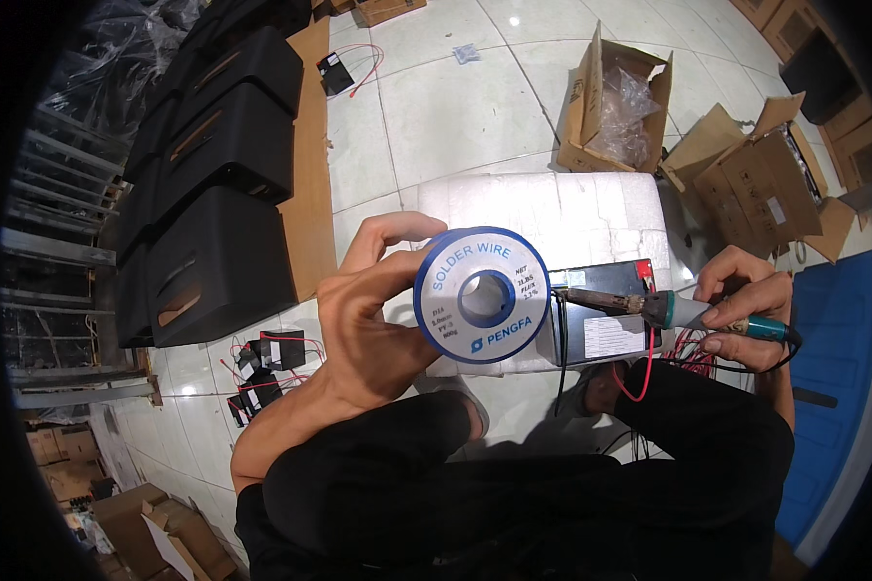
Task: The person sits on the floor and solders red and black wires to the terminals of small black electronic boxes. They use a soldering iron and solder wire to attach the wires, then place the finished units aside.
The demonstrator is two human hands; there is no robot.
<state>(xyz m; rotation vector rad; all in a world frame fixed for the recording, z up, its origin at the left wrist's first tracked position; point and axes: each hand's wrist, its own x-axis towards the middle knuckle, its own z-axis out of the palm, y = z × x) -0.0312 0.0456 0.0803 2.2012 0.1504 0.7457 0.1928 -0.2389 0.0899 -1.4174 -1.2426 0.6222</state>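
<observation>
My left hand (373,300) is closed around a blue-rimmed spool of solder wire (446,324), its white labelled face turned up toward me. In my right hand (749,308) is a soldering iron (685,312) with a green and grey handle, its dark tip pointing left to the spool's right edge. Whether the tip touches solder there is too small to tell. Under the iron lies a dark box-shaped battery (574,337) with a white label and a red end. A red wire (639,389) and black wires (561,373) come off it. The battery rests on a white foam block (543,198).
Black moulded cases (225,261) stand in rows at the left on cardboard. Open cardboard boxes (583,145) sit at the far right, one with clear plastic inside. Small wired batteries (281,351) lie on the tiled floor at left, another (335,74) farther off. A blue panel (838,387) is at right.
</observation>
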